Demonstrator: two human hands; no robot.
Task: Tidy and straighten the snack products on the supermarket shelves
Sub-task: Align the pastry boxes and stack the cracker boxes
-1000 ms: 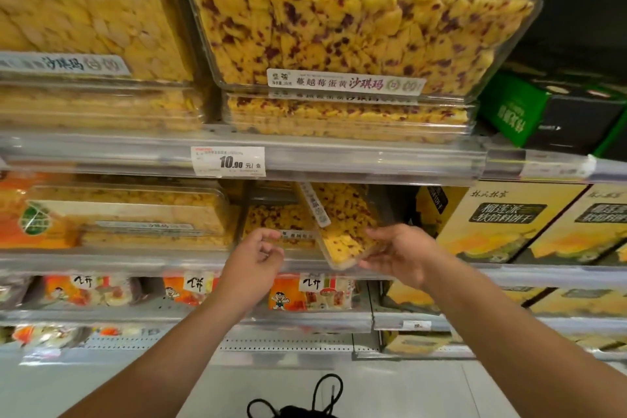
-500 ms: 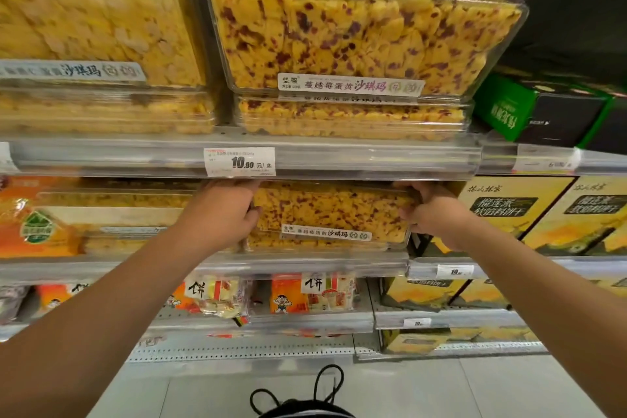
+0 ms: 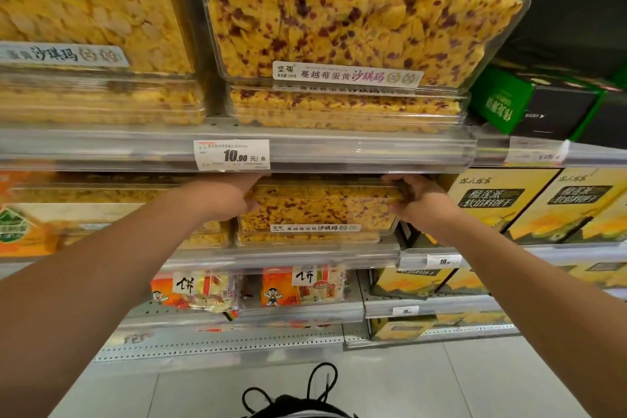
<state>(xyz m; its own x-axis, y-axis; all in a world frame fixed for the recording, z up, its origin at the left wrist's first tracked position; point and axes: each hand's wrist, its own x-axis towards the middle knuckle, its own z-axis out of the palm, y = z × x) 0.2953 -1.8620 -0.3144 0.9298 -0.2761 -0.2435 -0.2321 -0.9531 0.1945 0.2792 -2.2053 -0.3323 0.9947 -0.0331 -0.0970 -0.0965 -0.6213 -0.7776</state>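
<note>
On the second shelf, under the price tag (image 3: 232, 154): a clear snack box (image 3: 322, 205) with yellow, red-spotted pieces, lying flat on another box; left hand (image 3: 225, 195) gripping its left end, fingers curled around the edge; right hand (image 3: 419, 202) gripping its right end likewise; yellow cartons (image 3: 498, 204) just beside, at the right; two similar boxes stacked on the shelf above.

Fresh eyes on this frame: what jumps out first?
Two big clear boxes of yellow cake with red flecks, stacked top centre above a 10.90 price tag. Just below the tag, the left hand and right hand grip the two ends of a like box on the shelf beneath.
</note>
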